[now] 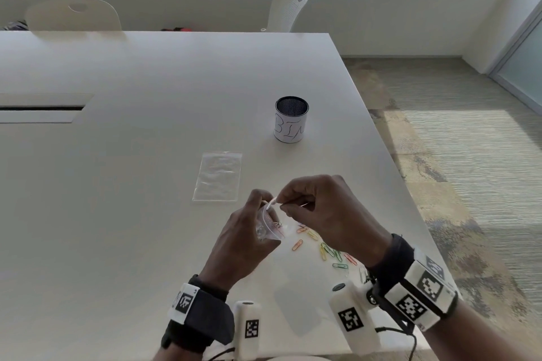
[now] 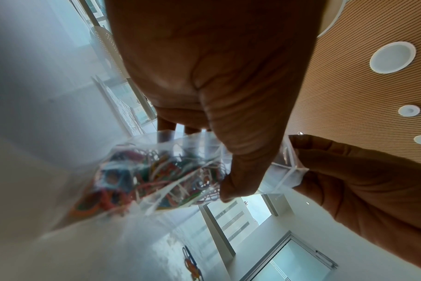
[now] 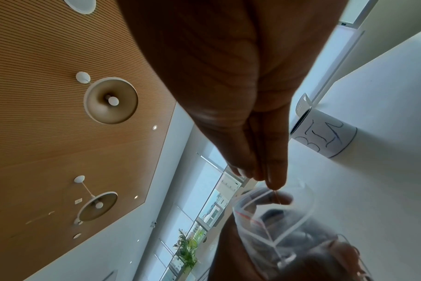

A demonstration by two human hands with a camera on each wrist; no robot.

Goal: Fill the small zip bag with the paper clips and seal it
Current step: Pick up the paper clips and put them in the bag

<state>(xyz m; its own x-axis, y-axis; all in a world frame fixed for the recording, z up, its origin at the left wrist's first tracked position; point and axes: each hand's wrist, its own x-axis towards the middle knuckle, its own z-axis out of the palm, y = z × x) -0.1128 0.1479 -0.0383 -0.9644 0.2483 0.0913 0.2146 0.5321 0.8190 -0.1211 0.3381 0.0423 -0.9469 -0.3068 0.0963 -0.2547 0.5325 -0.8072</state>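
Observation:
My left hand (image 1: 265, 209) holds a small clear zip bag (image 1: 271, 224) upright just above the table, thumb (image 2: 243, 161) on its front wall. In the left wrist view the zip bag (image 2: 156, 171) holds several coloured paper clips. Its mouth (image 3: 276, 213) stands wide open. My right hand (image 1: 281, 204) hovers at the mouth, fingertips (image 3: 275, 180) pinching one thin paper clip (image 3: 276, 196) that points down into the bag. Several loose coloured paper clips (image 1: 331, 253) lie on the table under my right wrist.
A flat stack of empty clear zip bags (image 1: 218, 176) lies beyond my hands. A black mesh cup (image 1: 291, 119) wrapped in paper marked "BIN" stands farther back. The table's right edge (image 1: 410, 184) runs close to my right arm.

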